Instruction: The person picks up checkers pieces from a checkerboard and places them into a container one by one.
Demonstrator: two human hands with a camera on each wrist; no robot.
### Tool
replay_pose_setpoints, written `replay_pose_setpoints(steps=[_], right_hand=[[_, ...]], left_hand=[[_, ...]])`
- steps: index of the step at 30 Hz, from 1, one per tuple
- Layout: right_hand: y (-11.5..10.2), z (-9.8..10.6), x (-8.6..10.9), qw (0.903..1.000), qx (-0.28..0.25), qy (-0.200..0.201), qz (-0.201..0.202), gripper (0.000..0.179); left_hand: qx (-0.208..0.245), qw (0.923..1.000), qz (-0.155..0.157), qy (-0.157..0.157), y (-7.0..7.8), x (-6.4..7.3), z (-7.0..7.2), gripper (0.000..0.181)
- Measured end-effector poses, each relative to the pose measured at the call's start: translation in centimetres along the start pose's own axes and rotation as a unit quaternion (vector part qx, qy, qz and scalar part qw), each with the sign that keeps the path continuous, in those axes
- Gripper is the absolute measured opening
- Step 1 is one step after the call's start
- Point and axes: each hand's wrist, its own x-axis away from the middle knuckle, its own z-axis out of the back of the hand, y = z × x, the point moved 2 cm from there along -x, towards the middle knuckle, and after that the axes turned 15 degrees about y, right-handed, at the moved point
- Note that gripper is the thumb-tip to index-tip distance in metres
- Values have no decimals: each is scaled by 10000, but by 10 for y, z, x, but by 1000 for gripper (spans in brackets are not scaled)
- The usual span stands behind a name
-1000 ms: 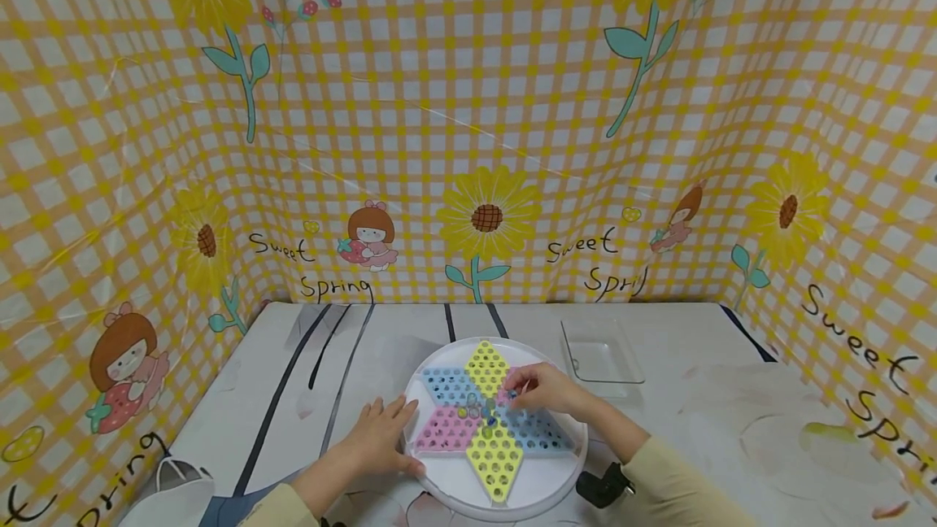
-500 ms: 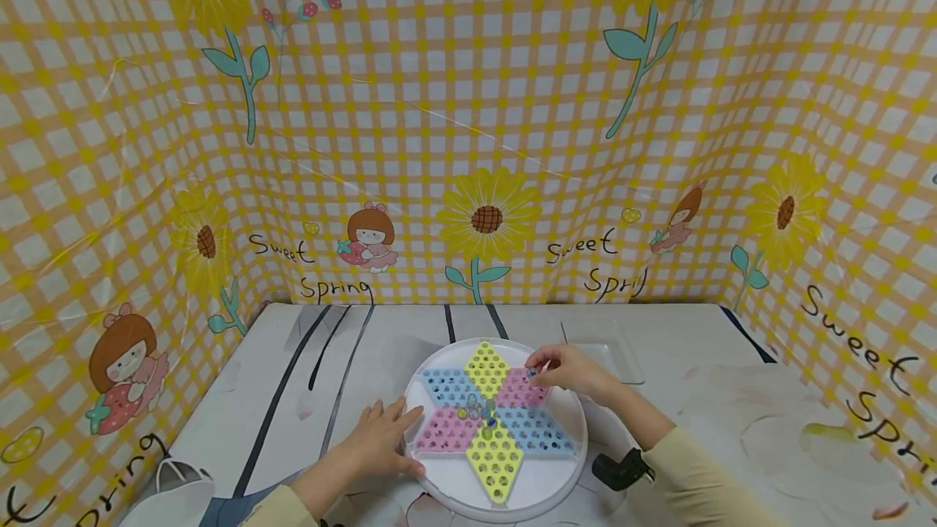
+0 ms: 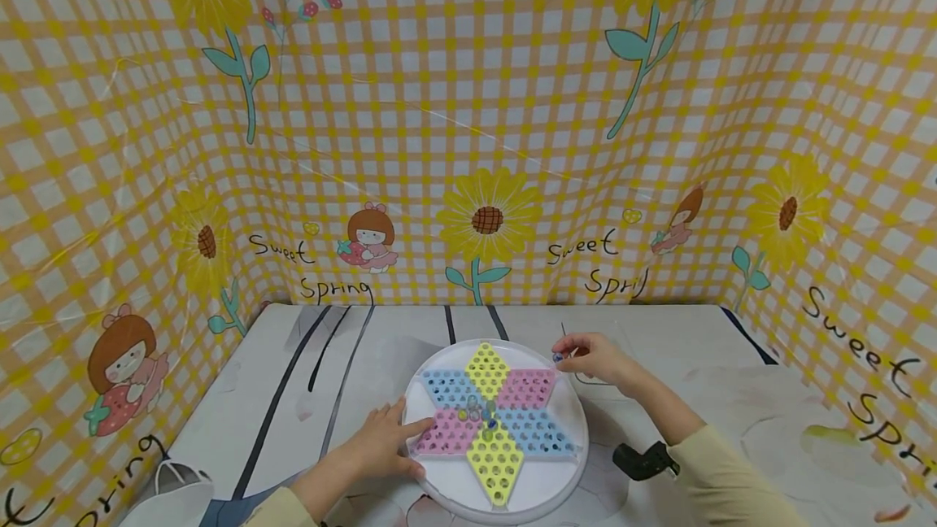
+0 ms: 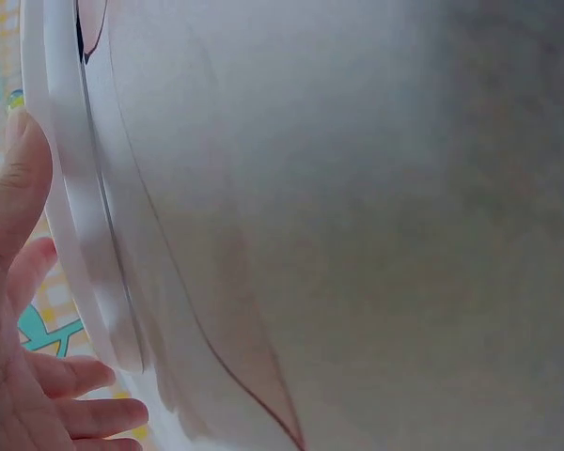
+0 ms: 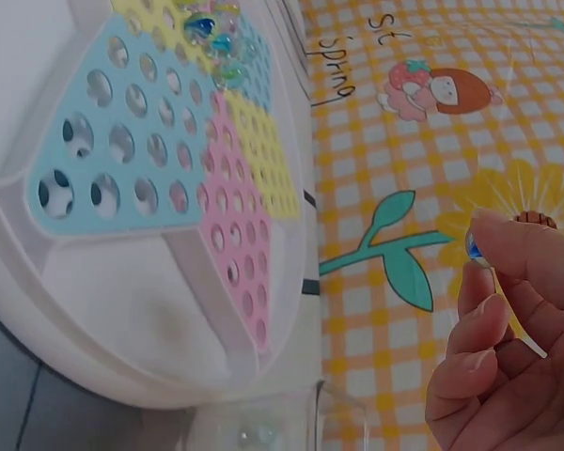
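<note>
A round white Chinese checkers board (image 3: 454,486) with a six-pointed star of yellow, pink and blue lies on the table. Several glass marbles (image 3: 483,411) cluster at the star's centre. My right hand (image 3: 596,358) is just beyond the board's far right rim, raised, and pinches a clear marble with blue inside (image 5: 475,246) between thumb and index finger. Behind that hand, a clear glass dish (image 5: 334,413) is mostly hidden in the head view; small marbles (image 5: 258,434) show in it from the right wrist. My left hand (image 3: 373,446) rests with spread fingers at the board's left rim.
The white marbled table (image 3: 703,397) carries dark painted lines. A yellow checked cloth (image 3: 410,137) with sunflowers walls in its back and sides. A black device (image 3: 644,460) hangs by the right wrist. At the lower left corner lies a white object (image 3: 172,494).
My right hand, holding the marble, has moved from over the star's right side outward to the far right rim, towards the glass dish. My left hand stays at the left rim, its index finger reaching farther inward.
</note>
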Motion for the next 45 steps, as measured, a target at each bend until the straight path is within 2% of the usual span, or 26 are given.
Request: replay_pose_setpoints(steps=[5, 13, 21, 25, 31, 35, 40, 45], right_hand=[[7, 13, -1, 9999, 38, 65, 93, 35], [17, 23, -2, 9997, -80, 202, 116, 43], [28, 32, -3, 9993, -93, 360, -83, 41], [35, 37, -3, 9986, -25, 502, -159, 44], [46, 44, -5, 9975, 110, 659, -236, 45], [53, 49, -6, 9971, 126, 666, -353, 47], [61, 54, -8, 9968, 156, 684, -378, 48], [68, 59, -8, 9955, 96, 786, -514, 49]], left_hand=[[-1, 10000, 0, -23, 1, -1, 1, 72], [151, 9994, 289, -78, 2, 0, 1, 72], [-82, 9999, 52, 122, 7, 5, 2, 70], [-189, 9997, 79, 109, 8, 4, 1, 70], [-79, 9998, 153, 54, 9, 3, 2, 70], [-86, 9999, 99, 61, 9, 3, 3, 69], [-28, 9998, 201, 15, 9, 3, 2, 70], [-79, 9999, 70, 122, 9, 4, 1, 70]])
